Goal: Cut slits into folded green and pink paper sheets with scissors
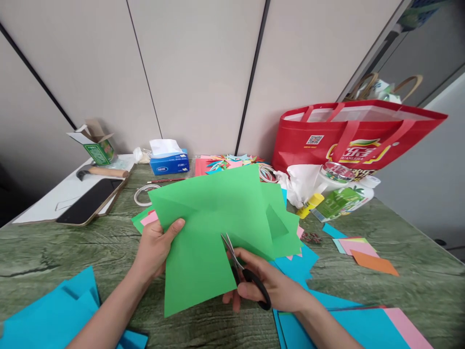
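Observation:
A large sheet of green paper (203, 208) is held up above the table, with a cut running inward from its lower edge. My left hand (156, 245) grips its left side, thumb on top and fingers hidden behind. In my right hand (271, 278) are black-handled scissors (254, 283), my fingers through the handles. The slightly parted blades sit at the inner end of the cut. More green paper pieces (286, 228) lie behind the sheet on the right. Blue sheets (348, 322) rest under my right forearm, and other blue paper (51, 310) lies beside my left forearm.
Along the back stand a blue tissue box (169, 164), folded paper strips (236, 162) and a red bag (308, 150). At left are a phone (90, 199), a hammer (105, 171) and a tape roll (141, 195). Right of the sheet lie a yellow glue stick (310, 206) and coloured scraps (374, 261).

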Demonstrator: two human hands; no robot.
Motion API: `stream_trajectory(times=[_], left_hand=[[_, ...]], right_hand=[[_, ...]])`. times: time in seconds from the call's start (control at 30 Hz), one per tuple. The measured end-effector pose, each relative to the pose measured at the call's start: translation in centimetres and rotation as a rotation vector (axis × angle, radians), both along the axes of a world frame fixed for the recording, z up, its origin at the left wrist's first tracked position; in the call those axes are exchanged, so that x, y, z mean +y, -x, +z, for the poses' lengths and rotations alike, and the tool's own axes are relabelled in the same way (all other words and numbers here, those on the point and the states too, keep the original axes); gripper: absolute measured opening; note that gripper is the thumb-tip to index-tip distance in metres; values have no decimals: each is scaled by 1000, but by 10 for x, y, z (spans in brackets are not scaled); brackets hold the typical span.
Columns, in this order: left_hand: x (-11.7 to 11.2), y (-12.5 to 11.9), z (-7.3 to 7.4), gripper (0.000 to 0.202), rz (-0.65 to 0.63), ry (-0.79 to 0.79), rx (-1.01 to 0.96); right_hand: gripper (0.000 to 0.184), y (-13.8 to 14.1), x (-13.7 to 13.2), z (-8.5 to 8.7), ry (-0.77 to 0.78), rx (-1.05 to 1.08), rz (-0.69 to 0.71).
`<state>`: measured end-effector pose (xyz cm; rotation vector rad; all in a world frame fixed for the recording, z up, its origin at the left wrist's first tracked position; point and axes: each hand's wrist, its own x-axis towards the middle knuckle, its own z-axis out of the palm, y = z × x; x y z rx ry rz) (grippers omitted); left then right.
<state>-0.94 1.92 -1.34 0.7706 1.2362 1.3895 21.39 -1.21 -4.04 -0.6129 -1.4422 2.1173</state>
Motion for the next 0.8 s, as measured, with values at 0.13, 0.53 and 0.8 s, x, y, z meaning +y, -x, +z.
stream_trajectory(times=[0.13, 0.53, 0.8], left_hand=[[-3, -5, 1, 27, 13, 28, -19], [-14, -14, -8, 26, 8, 47, 78], [-15, -13, -11, 30, 7, 18, 210]], right_hand=[[30, 5, -1, 1, -43, -20, -37], [37, 19, -4, 2, -63, 0, -309], [38, 22, -7, -2, -75, 0, -347]])
